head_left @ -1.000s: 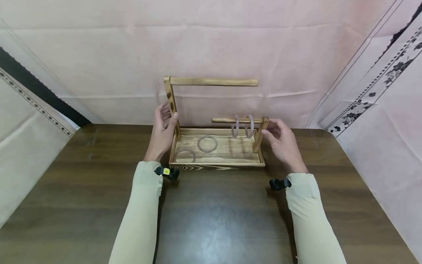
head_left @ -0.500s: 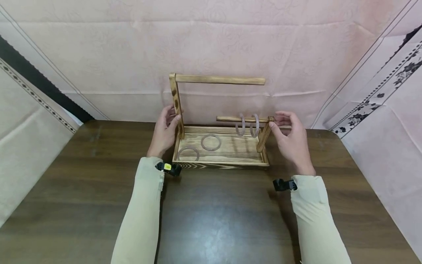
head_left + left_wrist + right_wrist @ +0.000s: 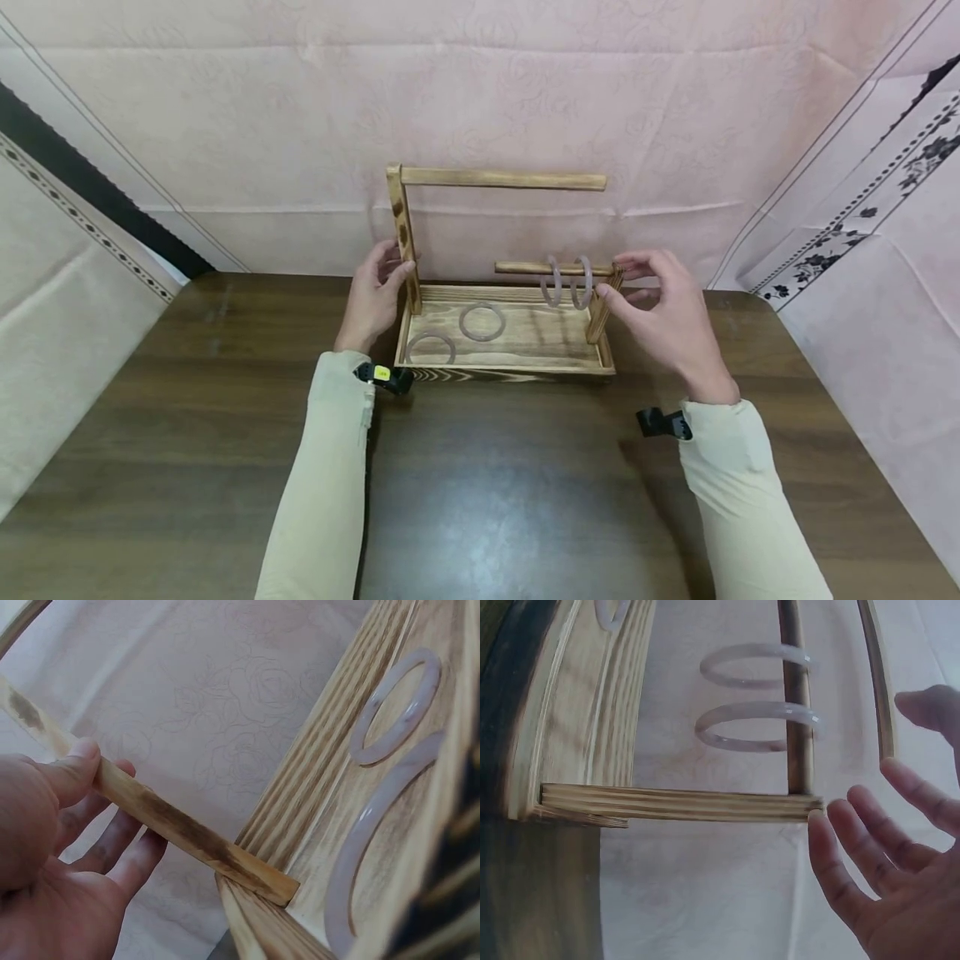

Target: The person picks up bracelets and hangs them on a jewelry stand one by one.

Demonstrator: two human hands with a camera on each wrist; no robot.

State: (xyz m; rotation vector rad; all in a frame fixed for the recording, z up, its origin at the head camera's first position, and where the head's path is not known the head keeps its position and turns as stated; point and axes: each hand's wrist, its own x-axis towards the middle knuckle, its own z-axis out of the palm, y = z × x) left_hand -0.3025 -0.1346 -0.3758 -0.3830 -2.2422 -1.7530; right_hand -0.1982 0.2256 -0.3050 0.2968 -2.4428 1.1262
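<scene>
A wooden bangle stand (image 3: 510,377) with a tray base is in the head view's middle. My left hand (image 3: 375,292) pinches its tall left post (image 3: 180,825), thumb on one side and fingers behind. My right hand (image 3: 660,304) is at the top of the short right post (image 3: 682,804). In the right wrist view its fingers are spread, with a fingertip at the post's end and the thumb apart. Two pale lilac bangles (image 3: 757,712) hang on the lower bar (image 3: 801,769). Two more bangles (image 3: 397,705) lie in the tray, one flat near the middle, one at the left front.
The upper bar (image 3: 502,178) runs right from the tall post, its right end free, with nothing on it. The stand is near the back edge of the dark wooden table (image 3: 480,483). A pale pink patterned cloth (image 3: 495,100) hangs behind it.
The right hand has loosened from the short post and its forearm has swung outward to the right. The left hand keeps its hold. The whole view has shifted slightly.
</scene>
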